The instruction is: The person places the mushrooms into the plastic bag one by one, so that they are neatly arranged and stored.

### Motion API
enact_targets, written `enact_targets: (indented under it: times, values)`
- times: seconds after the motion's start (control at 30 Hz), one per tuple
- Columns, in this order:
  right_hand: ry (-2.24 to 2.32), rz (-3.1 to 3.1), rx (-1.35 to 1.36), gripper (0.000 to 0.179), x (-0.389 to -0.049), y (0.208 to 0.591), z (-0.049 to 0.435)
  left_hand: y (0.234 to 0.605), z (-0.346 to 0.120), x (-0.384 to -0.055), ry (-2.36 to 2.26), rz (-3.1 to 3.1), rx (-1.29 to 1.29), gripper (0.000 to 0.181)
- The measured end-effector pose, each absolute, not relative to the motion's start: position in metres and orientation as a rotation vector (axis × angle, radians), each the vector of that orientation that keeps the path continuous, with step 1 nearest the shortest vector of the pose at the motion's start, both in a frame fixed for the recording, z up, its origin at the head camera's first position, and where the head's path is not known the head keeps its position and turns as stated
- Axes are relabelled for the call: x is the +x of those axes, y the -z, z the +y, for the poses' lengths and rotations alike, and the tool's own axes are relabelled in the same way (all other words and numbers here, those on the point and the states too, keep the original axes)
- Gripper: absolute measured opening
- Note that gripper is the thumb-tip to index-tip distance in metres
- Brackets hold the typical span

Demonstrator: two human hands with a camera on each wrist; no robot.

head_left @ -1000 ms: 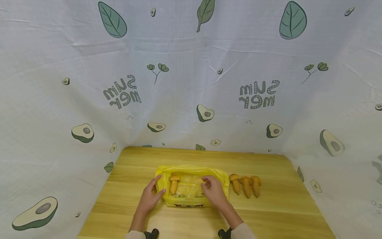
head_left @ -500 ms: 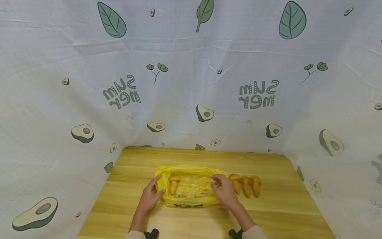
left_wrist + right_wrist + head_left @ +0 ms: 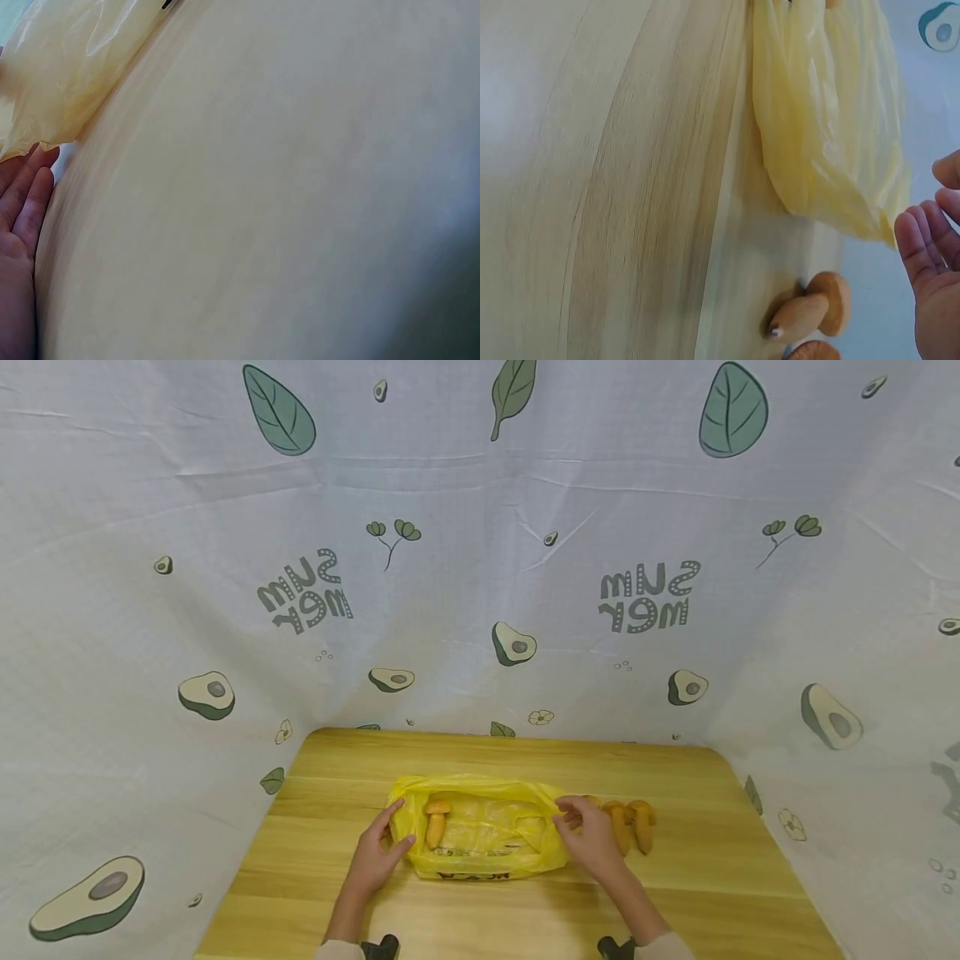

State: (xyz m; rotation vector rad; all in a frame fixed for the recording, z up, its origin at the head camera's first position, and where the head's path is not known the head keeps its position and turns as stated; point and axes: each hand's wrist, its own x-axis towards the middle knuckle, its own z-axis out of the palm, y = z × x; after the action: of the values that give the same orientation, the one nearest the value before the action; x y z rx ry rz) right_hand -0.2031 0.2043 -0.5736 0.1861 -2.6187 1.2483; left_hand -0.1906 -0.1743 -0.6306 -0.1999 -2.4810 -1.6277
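Head view: your left hand [image 3: 377, 858], ungripped, fingers straight, braces the crumpled yellow plastic bag [image 3: 487, 865], one orange, round-capped mushroom [image 3: 436, 827] inside. Right hand [image 3: 594, 843], holding nothing, is at its right end. Limp rim could sag if your left slips; your right could knock the loose orange mushrooms [image 3: 643, 827].

Soft light bathes a curtain [image 3: 450, 468] and glare whitens a table [image 3: 487, 918], blurred and shadowed at lower right in the left wrist view.
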Motion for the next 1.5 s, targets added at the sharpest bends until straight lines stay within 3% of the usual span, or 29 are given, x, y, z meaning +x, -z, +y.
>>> enact_targets:
  times: [0.17,0.57,1.13,1.5]
  values:
    - [-1.266,-2.632,0.157,0.026,-0.202,0.573,0.215,0.649,-0.181,-0.196,1.642,-2.497,-0.198,0.067]
    - [-1.177,-2.557,0.214,0.027,-0.197,0.571,0.239,0.651,-0.184,-0.199,1.65,-2.525,-0.19,0.068]
    - [-1.183,-2.607,0.143,0.028,-0.195,0.577,0.273,0.63,-0.175,-0.19,1.668,-2.475,-0.189,0.067]
    - [-1.099,-2.599,0.097,0.028,-0.194,0.577,0.294,0.653,-0.183,-0.199,1.672,-2.476,-0.221,0.067]
